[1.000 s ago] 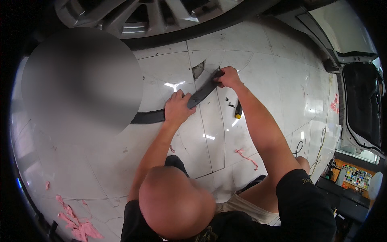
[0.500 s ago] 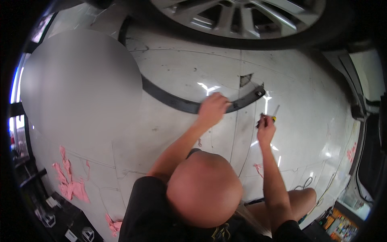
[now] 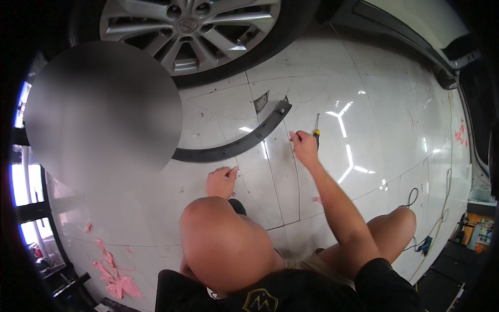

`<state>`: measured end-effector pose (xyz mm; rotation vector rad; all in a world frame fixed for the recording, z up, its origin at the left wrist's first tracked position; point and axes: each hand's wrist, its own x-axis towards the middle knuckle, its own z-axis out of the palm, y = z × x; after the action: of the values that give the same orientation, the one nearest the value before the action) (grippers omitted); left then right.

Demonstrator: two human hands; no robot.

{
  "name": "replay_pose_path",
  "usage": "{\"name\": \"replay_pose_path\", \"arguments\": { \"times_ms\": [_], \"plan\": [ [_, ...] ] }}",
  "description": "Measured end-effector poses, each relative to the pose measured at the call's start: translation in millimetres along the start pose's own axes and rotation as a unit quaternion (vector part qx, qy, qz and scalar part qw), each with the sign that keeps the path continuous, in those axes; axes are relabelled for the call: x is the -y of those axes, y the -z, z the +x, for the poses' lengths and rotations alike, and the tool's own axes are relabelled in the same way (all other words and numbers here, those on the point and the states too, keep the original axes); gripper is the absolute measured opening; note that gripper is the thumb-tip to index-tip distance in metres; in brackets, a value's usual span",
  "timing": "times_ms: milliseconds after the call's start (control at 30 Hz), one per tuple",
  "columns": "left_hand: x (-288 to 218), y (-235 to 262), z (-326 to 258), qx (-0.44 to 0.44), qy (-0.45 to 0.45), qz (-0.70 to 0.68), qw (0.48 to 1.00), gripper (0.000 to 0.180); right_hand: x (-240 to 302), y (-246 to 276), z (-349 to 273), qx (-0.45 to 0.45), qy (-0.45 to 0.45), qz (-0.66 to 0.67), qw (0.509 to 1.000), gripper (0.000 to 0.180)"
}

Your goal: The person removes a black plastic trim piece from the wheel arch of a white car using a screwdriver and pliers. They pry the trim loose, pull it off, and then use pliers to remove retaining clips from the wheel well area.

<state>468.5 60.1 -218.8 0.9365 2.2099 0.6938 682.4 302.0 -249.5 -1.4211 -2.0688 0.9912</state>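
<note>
A curved black plastic trim strip [image 3: 244, 141], like a wheel-arch moulding, lies on the floor, its left part hidden by a blurred round patch. Just below it is my left hand [image 3: 221, 183], fingers curled; a small dark thing may be between them, too small to name. To the right of the strip, my right hand [image 3: 305, 149] is closed, thumb and forefinger together. Along its outer side runs a screwdriver [image 3: 316, 134] with a yellow and black handle, shaft pointing away from me. It appears gripped by the lower fingers, which are mostly hidden.
A car wheel [image 3: 189, 31] stands at the top, near the strip. An open car door [image 3: 416, 31] reaches down the right side. Torn pink scraps [image 3: 120, 285] lie at lower left. A cable [image 3: 412, 198] loops at right. The pale tiled floor [image 3: 374, 130] has a dark chipped patch.
My left hand has come off the strip and drawn back toward my knee. My right hand stays closed beside the screwdriver, nearer the strip's end. The whole view has shifted.
</note>
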Motion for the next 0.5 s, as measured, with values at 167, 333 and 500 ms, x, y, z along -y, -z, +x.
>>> {"name": "replay_pose_path", "arguments": {
  "times_ms": [167,333,500],
  "plan": [
    [2,4,88,-0.173,-0.097,0.017,0.98,0.024,-21,49,11,-0.033,-0.038,0.037,0.998,0.032],
    [23,32,164,-0.181,-0.129,0.044,0.974,0.03,-14,46,-21,-0.003,-0.119,0.101,0.988,0.028],
    [30,16,188,-0.152,-0.117,0.01,0.981,0.03,-8,20,-45,0.056,-0.048,0.069,0.995,0.026]
  ]
}}
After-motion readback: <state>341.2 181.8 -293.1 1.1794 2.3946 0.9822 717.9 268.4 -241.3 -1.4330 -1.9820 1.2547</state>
